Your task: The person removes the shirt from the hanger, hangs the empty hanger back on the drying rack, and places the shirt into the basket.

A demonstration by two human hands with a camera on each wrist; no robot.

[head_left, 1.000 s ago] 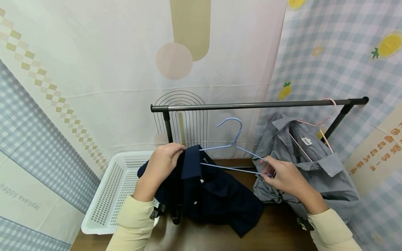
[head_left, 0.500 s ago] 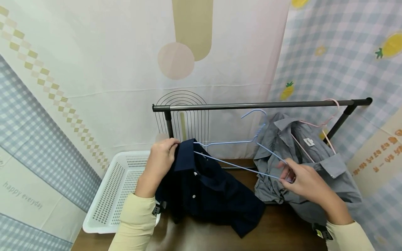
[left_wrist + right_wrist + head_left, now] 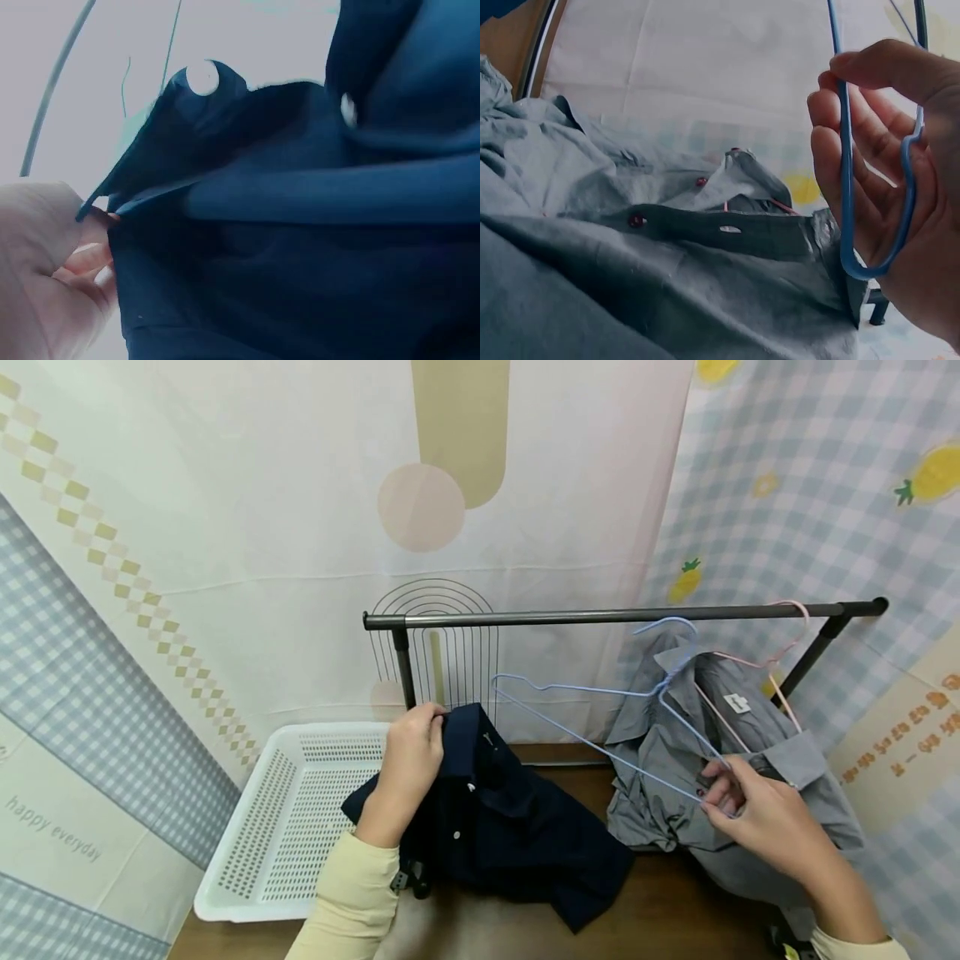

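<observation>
My left hand (image 3: 411, 760) pinches the collar of a navy blue shirt (image 3: 502, 818) and holds it up over the brown floor. The left wrist view shows the fingers (image 3: 82, 259) gripping the shirt's (image 3: 300, 225) dark edge. My right hand (image 3: 757, 814) grips one end of a light blue wire hanger (image 3: 600, 710), and the hanger's other end lies free of the navy shirt, just to its right. In the right wrist view the fingers (image 3: 855, 150) curl round the hanger's blue bend (image 3: 877, 262).
A dark clothes rail (image 3: 615, 612) runs across behind my hands. A grey shirt (image 3: 720, 760) hangs from it on a pink hanger (image 3: 780, 643) at the right. A white perforated basket (image 3: 285, 818) stands at the left. Patterned cloth covers the walls behind.
My right hand has drawn the blue hanger to the right, and its left end has come out of the navy shirt's collar. My left hand keeps hold of the collar.
</observation>
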